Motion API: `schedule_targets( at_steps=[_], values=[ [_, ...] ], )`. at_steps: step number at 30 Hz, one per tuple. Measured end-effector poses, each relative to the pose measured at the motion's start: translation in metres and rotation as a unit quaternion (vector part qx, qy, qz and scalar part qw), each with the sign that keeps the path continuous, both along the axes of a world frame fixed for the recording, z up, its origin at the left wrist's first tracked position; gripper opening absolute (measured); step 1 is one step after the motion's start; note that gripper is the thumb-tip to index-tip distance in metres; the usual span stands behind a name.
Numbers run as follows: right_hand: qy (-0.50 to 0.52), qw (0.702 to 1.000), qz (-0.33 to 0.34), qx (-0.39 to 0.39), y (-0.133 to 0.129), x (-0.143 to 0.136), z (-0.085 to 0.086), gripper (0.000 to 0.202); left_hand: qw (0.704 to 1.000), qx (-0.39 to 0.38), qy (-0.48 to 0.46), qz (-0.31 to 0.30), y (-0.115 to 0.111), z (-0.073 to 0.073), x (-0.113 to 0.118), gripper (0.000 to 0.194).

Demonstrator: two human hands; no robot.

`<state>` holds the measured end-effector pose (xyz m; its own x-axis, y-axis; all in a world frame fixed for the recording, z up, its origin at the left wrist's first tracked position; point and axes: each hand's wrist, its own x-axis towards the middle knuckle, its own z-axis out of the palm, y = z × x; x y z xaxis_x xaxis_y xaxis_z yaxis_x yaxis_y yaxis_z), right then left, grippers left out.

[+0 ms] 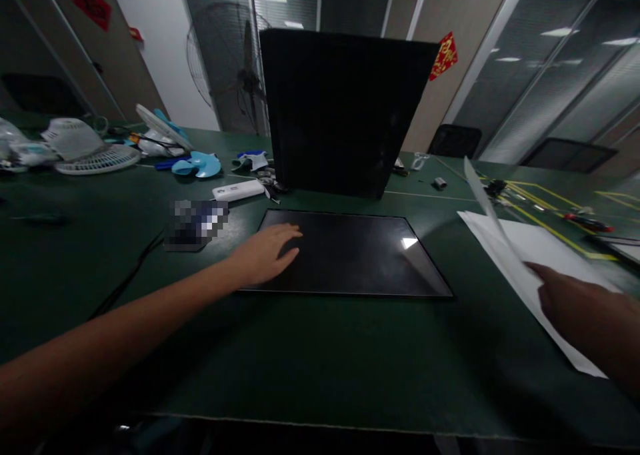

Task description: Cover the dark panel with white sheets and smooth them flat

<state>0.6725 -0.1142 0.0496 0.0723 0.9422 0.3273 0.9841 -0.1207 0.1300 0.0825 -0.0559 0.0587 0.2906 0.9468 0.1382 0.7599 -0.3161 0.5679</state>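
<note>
Green table. Flat dark panel — lies on it, centre. White paper — right of panel; lifted sheet pinched in right hand, may crease if pulled unevenly. Left hand: open, over panel's left side, contact unclear; pressing could smudge it.

Green tabletop leaves a hand room along the near side of the flat panel; beyond, 1 upright black panel blocks passage, and 1 lifted white sheet obstructs the right.
</note>
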Motion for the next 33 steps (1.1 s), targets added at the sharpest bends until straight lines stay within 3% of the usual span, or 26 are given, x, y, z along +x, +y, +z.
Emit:
schedule_targets(
  at_steps=[2,5,9,15,19,23,27,30,33],
  values=[
    [-0.024,0.991,0.126,-0.031,-0.001,-0.053,0.009,0.058,0.994,0.062,0.079,0.053,0.024,-0.014,-0.024,0.057],
    [-0.052,0.953,0.297,-0.017,0.012,-0.117,0.011,0.062,0.986,0.050,0.085,0.135,0.048,-0.036,-0.054,0.064],
    [-0.070,0.910,0.404,-0.065,0.037,-0.168,-0.008,0.070,0.990,0.031,0.002,0.138,0.057,-0.047,-0.075,0.061],
    [-0.007,0.863,0.494,-0.102,0.051,-0.206,-0.034,0.064,0.980,0.024,-0.118,0.159,0.048,-0.042,-0.077,0.070],
    [0.020,0.861,0.500,-0.096,0.049,-0.207,-0.031,0.061,0.974,0.006,-0.177,0.142,0.056,-0.044,-0.081,0.073],
    [0.025,0.862,0.495,-0.103,0.043,-0.206,-0.028,0.059,0.951,-0.016,-0.261,0.164,0.069,-0.050,-0.086,0.071],
    [0.025,0.869,0.483,-0.105,0.048,-0.201,-0.019,0.048,0.978,-0.020,-0.143,0.152,0.066,-0.050,-0.087,0.079],
    [0.028,0.925,0.373,-0.067,0.070,-0.179,0.003,0.048,0.991,-0.002,-0.032,0.130,0.059,-0.048,-0.083,0.077],
    [0.032,0.987,0.154,-0.038,0.101,-0.134,0.023,0.065,0.995,0.006,0.015,0.097,0.056,-0.047,-0.079,0.064]
  ],
)
